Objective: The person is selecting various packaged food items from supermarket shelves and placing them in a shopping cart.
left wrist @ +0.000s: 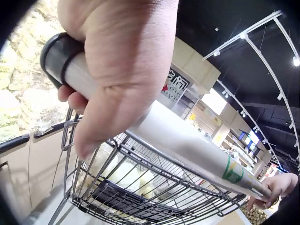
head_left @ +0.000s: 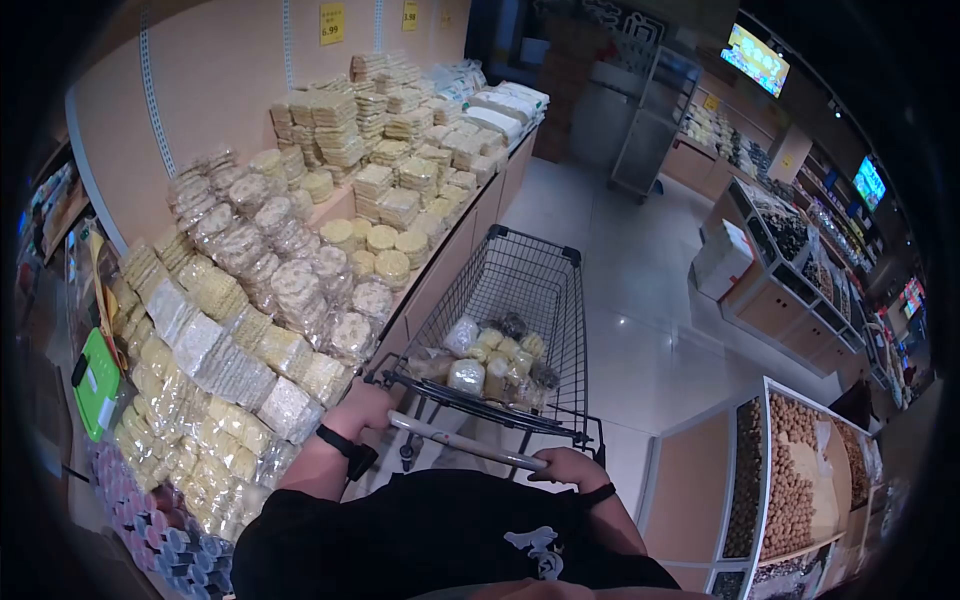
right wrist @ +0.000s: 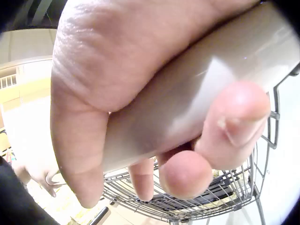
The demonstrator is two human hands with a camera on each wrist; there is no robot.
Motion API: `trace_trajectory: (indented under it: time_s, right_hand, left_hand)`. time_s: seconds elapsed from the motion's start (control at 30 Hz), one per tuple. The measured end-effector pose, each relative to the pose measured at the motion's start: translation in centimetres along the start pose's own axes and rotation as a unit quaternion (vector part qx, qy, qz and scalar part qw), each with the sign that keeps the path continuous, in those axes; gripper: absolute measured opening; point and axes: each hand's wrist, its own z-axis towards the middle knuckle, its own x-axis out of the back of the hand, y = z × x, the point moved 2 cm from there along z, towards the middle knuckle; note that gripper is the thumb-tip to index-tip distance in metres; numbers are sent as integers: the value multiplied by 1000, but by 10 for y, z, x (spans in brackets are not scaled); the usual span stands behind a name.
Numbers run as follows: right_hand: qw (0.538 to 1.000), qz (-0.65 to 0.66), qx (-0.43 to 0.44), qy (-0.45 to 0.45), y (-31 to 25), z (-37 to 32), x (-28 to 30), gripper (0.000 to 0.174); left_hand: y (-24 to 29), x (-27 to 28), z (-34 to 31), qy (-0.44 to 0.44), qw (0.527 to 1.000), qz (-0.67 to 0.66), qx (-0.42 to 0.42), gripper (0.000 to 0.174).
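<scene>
A wire shopping cart (head_left: 572,330) stands in front of the person, its grey handle (head_left: 465,442) running across near the body. My left hand (head_left: 365,408) grips the handle's left end, thumb wrapped over it in the left wrist view. At the other end my right hand (head_left: 567,468) holds the bar. In the right wrist view its fingertips (right wrist: 187,173) curl round from below. Inside the cart, at the end nearest the person, lie several bagged goods (head_left: 466,376), some pale yellow and some dark.
Left of the cart runs a display counter (head_left: 430,285) heaped with wrapped noodle-like cakes (head_left: 295,285). At right stands a bin of walnut-like nuts (head_left: 790,480). Tiled floor (head_left: 630,270) stretches ahead to a tall metal rack (head_left: 650,125) and another display stand (head_left: 790,270).
</scene>
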Motion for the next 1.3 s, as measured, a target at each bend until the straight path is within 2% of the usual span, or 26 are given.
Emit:
trace_trajectory:
  time_s: [0.03,0.1,0.17,0.23,0.3,0.4,0.5,0.53,0.63,0.7,0.77,0.83,0.9,0.97,1.03,1.13,1.3]
  right_hand:
    - [1000,11,-7,-4,3,2,7,31]
    - [1000,25,-9,10,5,2,23,33]
    - [999,18,9,26,21,12,34,34]
    - [999,20,-14,22,36,21,45,35]
    - [998,38,-40,15,36,26,61,36]
    - [999,21,-31,30,45,43,79,37]
    - [996,-9,10,89,57,60,98,40]
    - [991,-34,50,118,70,71,102,42]
    - [995,-7,0,99,72,83,134,46]
    - [995,-4,-3,104,86,95,156,52]
    - [993,-22,-13,115,96,103,180,54]
    - [990,-55,-7,132,126,121,201,55]
    - [989,-37,-51,133,137,125,229,55]
    - [983,-90,-69,143,157,134,255,57]
    - [962,-167,-111,186,161,137,280,59]
    - [940,-229,-150,202,181,154,315,54]
    - [943,-225,-164,180,215,188,381,54]
  left_hand:
    - [3,-1,5,-4,1000,-5,-3,26]
    - [10,8,14,116,993,3,-5,17]
    - [15,17,27,143,990,-9,-10,12]
    - [17,24,44,99,995,-15,6,13]
    - [13,20,70,102,995,-16,11,14]
    - [4,30,99,91,996,-4,11,16]
    - [0,49,131,78,997,-2,14,17]
    - [-2,52,143,80,997,-8,12,17]
    - [-5,62,181,79,997,-8,10,19]
    - [-1,77,205,78,997,3,10,19]
    - [7,97,226,21,999,27,-3,22]
    - [13,108,254,1,999,31,-15,25]
    - [17,114,290,-45,998,28,-29,28]
    - [25,128,319,-58,996,20,-66,28]
    - [29,132,353,-53,996,14,-72,28]
    - [36,155,389,-36,995,26,-93,28]
    - [41,173,464,27,996,8,-89,23]
